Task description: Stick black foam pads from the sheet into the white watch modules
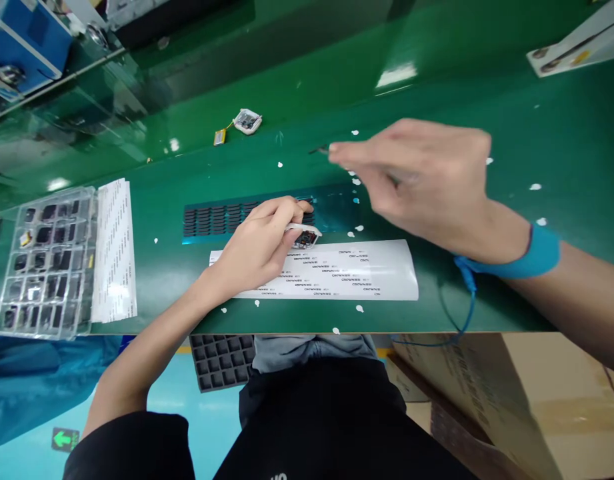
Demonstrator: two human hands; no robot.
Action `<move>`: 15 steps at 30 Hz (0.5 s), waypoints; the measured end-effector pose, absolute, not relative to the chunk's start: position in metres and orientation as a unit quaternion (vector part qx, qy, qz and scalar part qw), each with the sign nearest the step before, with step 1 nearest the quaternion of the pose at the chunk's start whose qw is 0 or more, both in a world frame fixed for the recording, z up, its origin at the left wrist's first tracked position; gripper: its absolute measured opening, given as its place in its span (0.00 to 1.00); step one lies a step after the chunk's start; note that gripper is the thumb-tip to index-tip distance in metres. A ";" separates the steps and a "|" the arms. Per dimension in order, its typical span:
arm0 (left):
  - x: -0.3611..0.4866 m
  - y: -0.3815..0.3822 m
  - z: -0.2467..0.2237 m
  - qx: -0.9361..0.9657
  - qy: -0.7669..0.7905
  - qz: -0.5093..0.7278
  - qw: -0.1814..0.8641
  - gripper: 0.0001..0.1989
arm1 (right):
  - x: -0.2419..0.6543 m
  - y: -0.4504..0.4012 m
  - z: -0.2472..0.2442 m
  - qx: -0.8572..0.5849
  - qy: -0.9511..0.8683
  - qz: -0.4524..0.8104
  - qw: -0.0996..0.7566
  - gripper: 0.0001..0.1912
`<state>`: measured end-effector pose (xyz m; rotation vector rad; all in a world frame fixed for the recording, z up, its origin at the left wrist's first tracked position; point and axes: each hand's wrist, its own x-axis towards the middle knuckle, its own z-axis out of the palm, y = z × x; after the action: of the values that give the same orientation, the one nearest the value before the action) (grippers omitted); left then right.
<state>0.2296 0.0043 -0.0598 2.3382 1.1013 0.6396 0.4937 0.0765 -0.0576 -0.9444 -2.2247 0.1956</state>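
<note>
Left hand holds a white-cased device; right hand pinches a thin tool

Nearest the person's body, below the table edge, are a dark compartment tray and, to the right, a cardboard box. On the green table, a white printed sheet lies along the near side, partly under the left forearm and hand. The left hand is closed on the white-cased device, its dark inner parts showing, over the sheet's far edge. Just beyond lies a film with rows of black strips, partly covered by that hand.

The right hand, wearing a blue wristband, has its fingers bunched around the thin tool, whose tip is blurred; it points left, apart from the device. White dots are scattered about. To the left, a clear compartment box stands beside printed sheets. Farther off sits a second device, wired to a yellow battery. A blue unit stands at the far left.
</note>
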 end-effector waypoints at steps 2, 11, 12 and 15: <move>0.229 0.004 -0.060 0.851 0.401 0.238 0.242 0.06 | 0.497 0.079 -0.054 -0.382 -0.843 0.070 0.371 0.16; 0.230 0.001 -0.061 0.855 0.404 0.240 0.220 0.07 | 0.494 0.073 -0.066 -0.321 -0.877 0.061 0.354 0.15; 0.230 0.001 -0.061 0.858 0.401 0.237 0.214 0.07 | 0.494 0.073 -0.066 -0.325 -0.875 0.065 0.352 0.15; 0.229 0.001 -0.061 0.873 0.401 0.216 0.175 0.06 | 0.498 0.074 -0.065 -0.328 -0.870 0.072 0.360 0.14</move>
<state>0.2289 0.0011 -0.0608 2.4749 1.1355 0.6117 0.4978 0.0738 -0.0650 -0.8458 -2.2434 0.1864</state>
